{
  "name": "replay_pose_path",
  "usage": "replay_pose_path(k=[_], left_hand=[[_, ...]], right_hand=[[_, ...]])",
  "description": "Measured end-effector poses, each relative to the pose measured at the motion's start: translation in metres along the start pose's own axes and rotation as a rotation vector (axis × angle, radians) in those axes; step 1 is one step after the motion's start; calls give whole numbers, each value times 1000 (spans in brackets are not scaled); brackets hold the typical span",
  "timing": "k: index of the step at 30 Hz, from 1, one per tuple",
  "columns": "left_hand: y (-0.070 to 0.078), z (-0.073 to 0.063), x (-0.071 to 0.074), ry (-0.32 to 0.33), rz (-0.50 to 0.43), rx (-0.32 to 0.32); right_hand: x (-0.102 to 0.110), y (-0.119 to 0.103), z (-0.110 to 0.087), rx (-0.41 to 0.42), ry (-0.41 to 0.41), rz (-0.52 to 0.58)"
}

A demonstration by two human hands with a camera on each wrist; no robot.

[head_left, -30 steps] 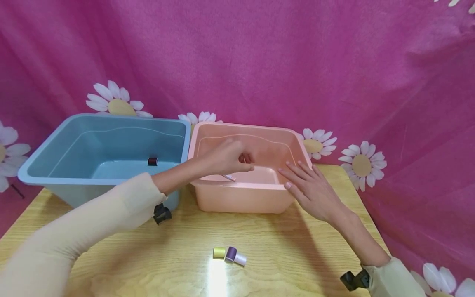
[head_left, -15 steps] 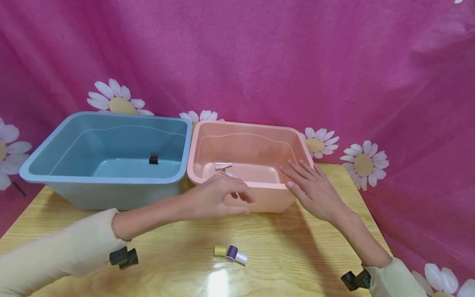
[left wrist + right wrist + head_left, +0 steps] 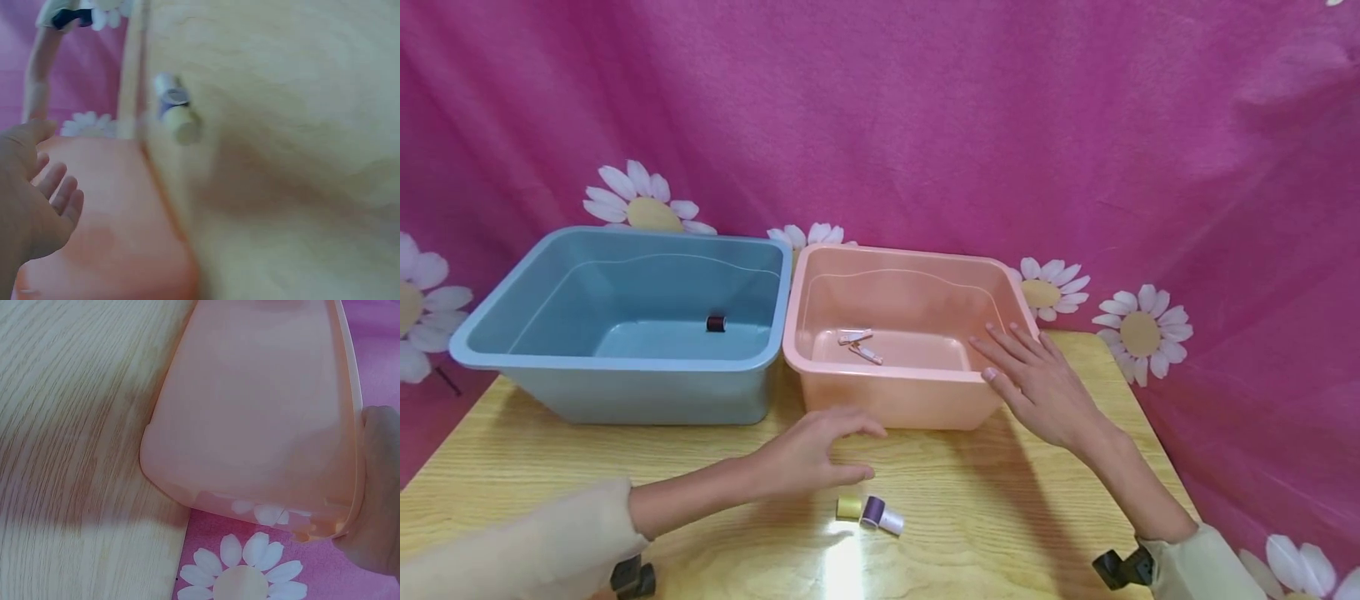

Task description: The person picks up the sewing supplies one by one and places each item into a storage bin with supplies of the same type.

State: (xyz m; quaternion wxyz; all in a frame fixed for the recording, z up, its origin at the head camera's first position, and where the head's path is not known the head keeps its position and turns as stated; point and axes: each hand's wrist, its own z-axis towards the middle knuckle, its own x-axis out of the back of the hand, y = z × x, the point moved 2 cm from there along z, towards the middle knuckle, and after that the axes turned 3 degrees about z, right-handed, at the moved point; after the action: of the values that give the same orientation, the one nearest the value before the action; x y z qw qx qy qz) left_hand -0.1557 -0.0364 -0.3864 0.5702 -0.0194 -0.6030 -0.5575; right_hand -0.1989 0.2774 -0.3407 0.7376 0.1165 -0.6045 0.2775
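Observation:
Above the table, in front of the pink tub (image 3: pixel 895 402), my left hand (image 3: pixel 808 454) hovers with thumb and fingers apart and nothing between them. Just nearer to me lie three thread spools side by side: yellow (image 3: pixel 848 507), purple (image 3: pixel 872 511) and white (image 3: pixel 891 522). The left wrist view shows the spools blurred, apart from the left hand (image 3: pixel 37 194). My right hand (image 3: pixel 1045 387) rests on the pink tub's near right rim, its fingers spread. Two small white-and-copper pieces, perhaps nail clippers (image 3: pixel 866 353), lie on the pink tub's floor.
A blue tub (image 3: pixel 647 392) stands left of the pink one, with a dark red thread spool (image 3: pixel 716 323) on its floor. Both tubs stand at the back of a wooden table (image 3: pixel 985 533). Behind hangs a magenta curtain (image 3: pixel 910 125) with daisies.
My left hand has come out of the pink tub and moved toward me, down near the spools; the small pieces in that tub are now uncovered. My right hand stays on the rim.

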Motion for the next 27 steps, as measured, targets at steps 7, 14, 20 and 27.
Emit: replay_pose_path(k=[7,14,20,27], left_hand=[[-23,-17,-30,-114,-15,146],[-32,-27,-47,-160,-5,192],[-36,-29,-52,-165,-44,195],[-37,-30,-55,-159,-47,127]], right_hand=[[1,0,0,-13,-10,-2],[1,-1,0,-10,-5,-3],[1,0,0,-8,-9,-2],[1,0,0,-10,-13,1]])
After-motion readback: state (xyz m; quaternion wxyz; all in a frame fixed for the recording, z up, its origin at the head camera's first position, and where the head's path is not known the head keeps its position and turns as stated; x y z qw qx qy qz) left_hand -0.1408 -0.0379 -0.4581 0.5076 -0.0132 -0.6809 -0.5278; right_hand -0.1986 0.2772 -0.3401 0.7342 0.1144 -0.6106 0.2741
